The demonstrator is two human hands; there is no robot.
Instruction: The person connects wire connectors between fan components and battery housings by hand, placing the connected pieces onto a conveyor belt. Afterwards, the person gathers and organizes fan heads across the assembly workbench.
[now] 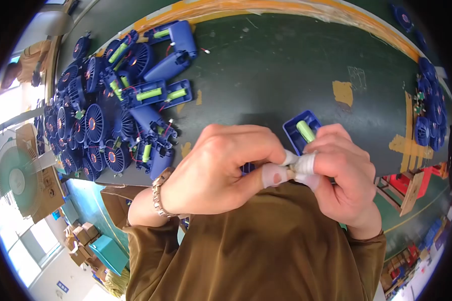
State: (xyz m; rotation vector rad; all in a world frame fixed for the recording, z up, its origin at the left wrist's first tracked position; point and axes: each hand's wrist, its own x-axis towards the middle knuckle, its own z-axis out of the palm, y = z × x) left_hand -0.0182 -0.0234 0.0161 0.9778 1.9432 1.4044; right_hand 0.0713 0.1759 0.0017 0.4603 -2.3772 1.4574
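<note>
My left hand, with a metal watch band at its wrist, pinches thumb against index finger just in front of my chest. Opposite it, my right hand is closed in the same way, and the fingertips of both meet. White tape or finger covers wrap those fingertips. Whatever small piece they grip between them is too hidden to name. Right behind the fingers is a blue plastic casing holding a light green battery cell; my right hand partly covers it. A bit of blue plastic shows beneath my left hand.
Blue fan heads are heaped on the left of the dark green table, beside blue casings with green cells and wires. More blue fan parts lie at the right edge. A standing fan and a person are at left.
</note>
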